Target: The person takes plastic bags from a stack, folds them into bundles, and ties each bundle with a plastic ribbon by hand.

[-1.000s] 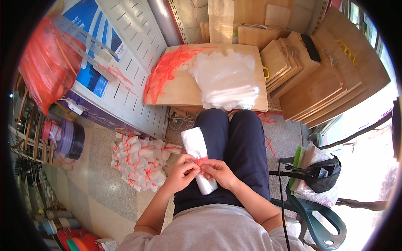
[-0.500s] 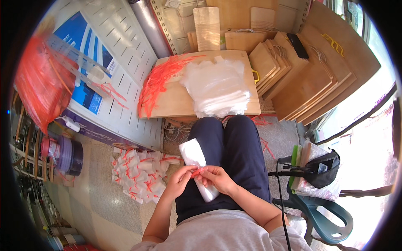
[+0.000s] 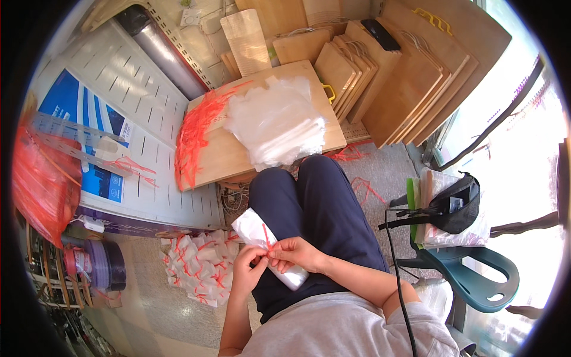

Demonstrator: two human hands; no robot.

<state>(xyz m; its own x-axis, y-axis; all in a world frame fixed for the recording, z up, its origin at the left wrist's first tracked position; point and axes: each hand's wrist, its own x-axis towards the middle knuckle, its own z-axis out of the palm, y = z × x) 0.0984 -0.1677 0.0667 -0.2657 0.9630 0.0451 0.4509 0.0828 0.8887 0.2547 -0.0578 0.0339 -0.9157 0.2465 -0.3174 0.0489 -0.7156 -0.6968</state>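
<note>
While left fingers (image 3: 257,256) and right fingers (image 3: 284,253) pinch red ribbon (image 3: 266,234) across white bundle (image 3: 250,225), knees (image 3: 272,185) near board edge (image 3: 209,178).

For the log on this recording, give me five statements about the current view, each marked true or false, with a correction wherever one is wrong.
1. The left hand and right hand meet at a red strip on the white bundle. True.
2. The loose red strips lie right of the white stack. False: they lie left of it.
3. A pile of white bundles with red ties lies on the floor, left of the legs. True.
4. The black bag is in the right hand. False: it is off to the right, apart from both hands.
5. Wooden boards lean at the upper right. True.
</note>
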